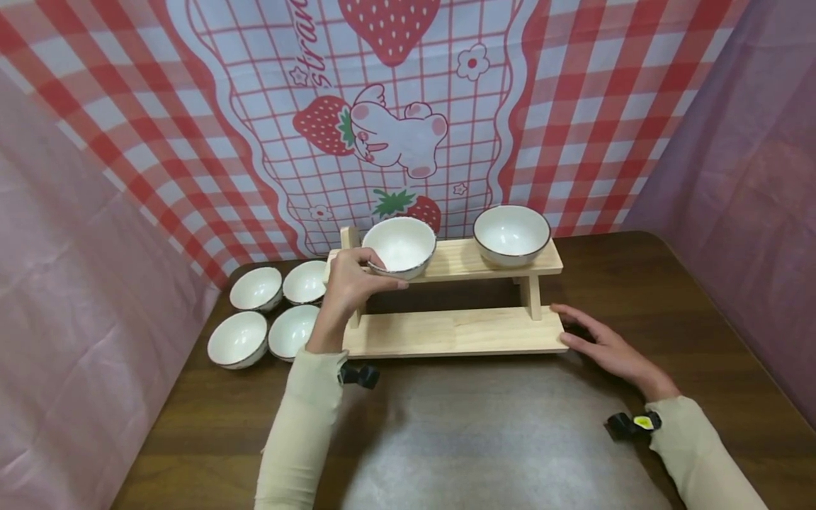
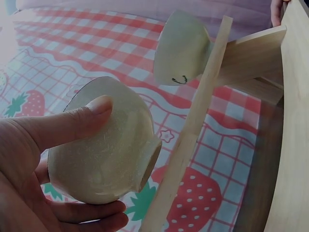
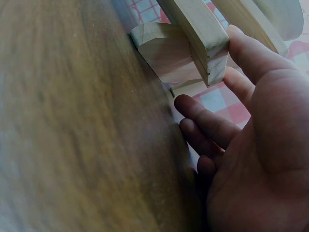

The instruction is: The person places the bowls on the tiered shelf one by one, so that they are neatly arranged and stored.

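Observation:
My left hand grips a white bowl by its side, thumb at the front and fingers around the rim. In the left wrist view the bowl is tilted, its foot close to the top board's edge. This board belongs to a two-tier wooden rack. On the top board's right part sits another dark-rimmed white bowl. My right hand holds the right end of the lower board, with thumb at the front corner and index finger at the back one. The right wrist view shows its thumb against the board end.
Several white bowls stand at the table's left, among them a front one and a back one. A red checked strawberry cloth hangs behind the rack. The brown table extends in front, with pink curtains at the sides.

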`<state>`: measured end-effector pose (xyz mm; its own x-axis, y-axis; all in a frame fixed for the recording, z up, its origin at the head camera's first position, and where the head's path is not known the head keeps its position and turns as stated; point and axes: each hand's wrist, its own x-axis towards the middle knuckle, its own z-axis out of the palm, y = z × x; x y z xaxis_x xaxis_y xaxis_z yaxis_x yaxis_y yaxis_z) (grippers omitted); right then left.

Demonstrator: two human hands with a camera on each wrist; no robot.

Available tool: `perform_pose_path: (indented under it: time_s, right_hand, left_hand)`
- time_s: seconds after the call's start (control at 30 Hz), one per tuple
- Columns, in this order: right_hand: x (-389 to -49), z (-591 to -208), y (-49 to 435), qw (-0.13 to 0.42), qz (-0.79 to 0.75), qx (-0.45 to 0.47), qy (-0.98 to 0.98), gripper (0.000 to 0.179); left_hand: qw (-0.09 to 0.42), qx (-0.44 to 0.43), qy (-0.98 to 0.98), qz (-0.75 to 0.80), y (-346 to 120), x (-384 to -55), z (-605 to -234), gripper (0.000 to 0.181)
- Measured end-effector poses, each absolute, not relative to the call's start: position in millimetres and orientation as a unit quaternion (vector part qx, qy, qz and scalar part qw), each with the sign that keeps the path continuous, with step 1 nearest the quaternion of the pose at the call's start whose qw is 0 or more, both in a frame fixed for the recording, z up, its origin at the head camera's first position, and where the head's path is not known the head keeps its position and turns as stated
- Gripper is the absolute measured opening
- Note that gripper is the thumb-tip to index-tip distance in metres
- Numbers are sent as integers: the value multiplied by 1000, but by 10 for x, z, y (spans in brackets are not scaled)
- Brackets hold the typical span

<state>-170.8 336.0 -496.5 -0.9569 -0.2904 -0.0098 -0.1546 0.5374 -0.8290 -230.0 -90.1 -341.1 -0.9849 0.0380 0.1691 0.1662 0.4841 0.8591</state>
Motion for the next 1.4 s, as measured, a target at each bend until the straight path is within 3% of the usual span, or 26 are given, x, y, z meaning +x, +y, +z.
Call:
perform_pose_path:
  time_s: [0.87,1.4]
  right_hand:
    - [-1715,-4964,3362,86,-472,-121,869,57]
    - [-1718,-4960,3365,86,-468,-121,871,57]
  left_hand:
    - [28,-81,-842,-532,-574,-2522,-3418,36]
    - [42,-89,-849,-519,-455,-2590,-3487,36]
